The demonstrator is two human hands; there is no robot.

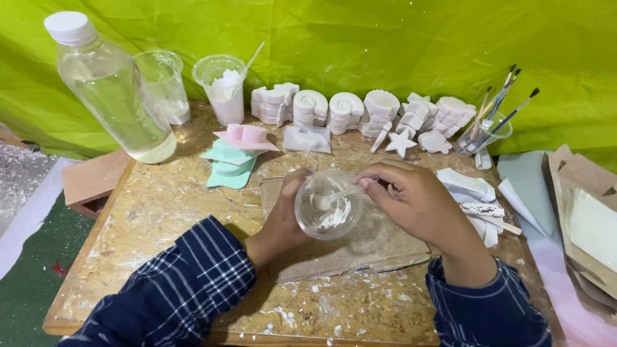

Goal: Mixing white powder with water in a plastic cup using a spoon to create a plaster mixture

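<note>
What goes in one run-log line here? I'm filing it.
left hand: holds clear plastic cup | right hand: stirs white paste with white spoon

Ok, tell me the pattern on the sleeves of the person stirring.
Dark navy plaid with thin white lines on both sleeves, best seen in the head view.

- Two hands are seen: the left hand (pixel 286 215) and the right hand (pixel 414 199).
- One clear bottle (pixel 112 90) with a white cap is counted at the table's far left corner.
- Four clear cups are counted: one held cup (pixel 328 205), two cups (pixel 164 83) (pixel 222 87) along the far edge, one brush cup (pixel 482 132) near the far right corner.
- Two rubber moulds are counted: one pink mould (pixel 247 137), one green mould (pixel 230 166).
- One white star (pixel 400 142) is counted; the stacked white casts (pixel 360 109) cannot be counted exactly.
</note>
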